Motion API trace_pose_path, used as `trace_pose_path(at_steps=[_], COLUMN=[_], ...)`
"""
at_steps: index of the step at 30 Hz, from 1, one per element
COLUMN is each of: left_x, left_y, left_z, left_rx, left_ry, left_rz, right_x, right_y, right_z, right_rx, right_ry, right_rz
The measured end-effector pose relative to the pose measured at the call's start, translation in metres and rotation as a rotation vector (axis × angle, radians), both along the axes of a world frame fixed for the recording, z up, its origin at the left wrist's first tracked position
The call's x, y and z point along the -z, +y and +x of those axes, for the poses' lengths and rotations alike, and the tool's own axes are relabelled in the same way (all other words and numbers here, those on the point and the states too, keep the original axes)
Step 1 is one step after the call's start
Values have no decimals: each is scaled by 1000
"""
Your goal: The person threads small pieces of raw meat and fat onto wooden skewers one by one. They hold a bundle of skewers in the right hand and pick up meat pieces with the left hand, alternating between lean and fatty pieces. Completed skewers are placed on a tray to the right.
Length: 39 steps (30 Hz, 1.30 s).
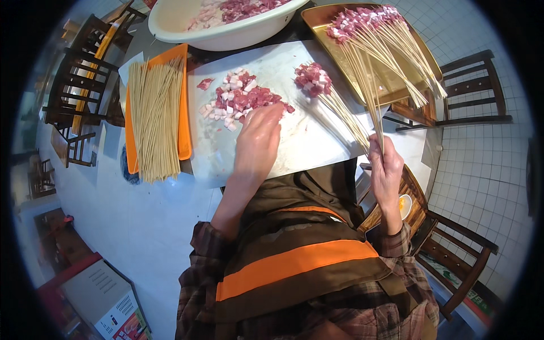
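Observation:
On the white cutting board (pixel 297 140) lies a pile of red meat pieces (pixel 250 98) mixed with white fat cubes (pixel 219 112). My left hand (pixel 259 134) is at the pile's near right side, fingers pointing down onto the meat; its fingertips are hidden, so any piece between them cannot be made out. To the right, my right hand (pixel 386 163) grips the lower ends of thin bamboo skewers (pixel 369 91), which slant up over the gold tray toward meat at their tips. A bunch of meat-loaded skewers (pixel 314 80) rests on the board, its stick ends close to my right hand.
Bare bamboo skewers (pixel 155 119) fill an orange tray (pixel 185 127) at left. Behind the board stands a large white basin (pixel 238 40) of cut meat. The gold metal tray (pixel 316 21) at back right bears loaded skewers (pixel 395 25). Wooden chairs (pixel 474 89) stand beyond.

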State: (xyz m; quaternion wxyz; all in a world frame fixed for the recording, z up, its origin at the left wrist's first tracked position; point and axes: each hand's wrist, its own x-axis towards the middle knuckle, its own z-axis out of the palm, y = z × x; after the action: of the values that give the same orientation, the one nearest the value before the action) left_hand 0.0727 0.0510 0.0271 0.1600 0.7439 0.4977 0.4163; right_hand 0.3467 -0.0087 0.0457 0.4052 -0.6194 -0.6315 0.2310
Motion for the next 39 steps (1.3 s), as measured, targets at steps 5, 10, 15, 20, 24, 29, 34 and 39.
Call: trace_pose_path(at_steps=[5,10,15,20,24,29,34,39], left_x=[6,15,20,25,25,17,14,17], left_y=[15,2,-18,-36,-41,-43,-41,-36], left_z=[14,5,-10,-22,-27,-33,-42,-42], left_rx=[31,-25,-9,-39,-124,-157,-58,16], left_ry=[166,181,113,6,-196,-124,7,-4], left_rz=[-13,-21,-14,-8,-136,-185,-64,-114], right_x=[3,-1,-15,-20,-10,-2,-3,4], right_y=[16,2,-21,-40,-45,-51,-55,-57], right_z=[6,11,10,-10,-24,-23,-18,-18], right_rx=[-44,10,-19,-223,-322,-280,-197,-137], right_ry=[-236,-284,-129,141,191,111,105,161], right_rz=[121,156,5,-338,-387,-439,-466,-430])
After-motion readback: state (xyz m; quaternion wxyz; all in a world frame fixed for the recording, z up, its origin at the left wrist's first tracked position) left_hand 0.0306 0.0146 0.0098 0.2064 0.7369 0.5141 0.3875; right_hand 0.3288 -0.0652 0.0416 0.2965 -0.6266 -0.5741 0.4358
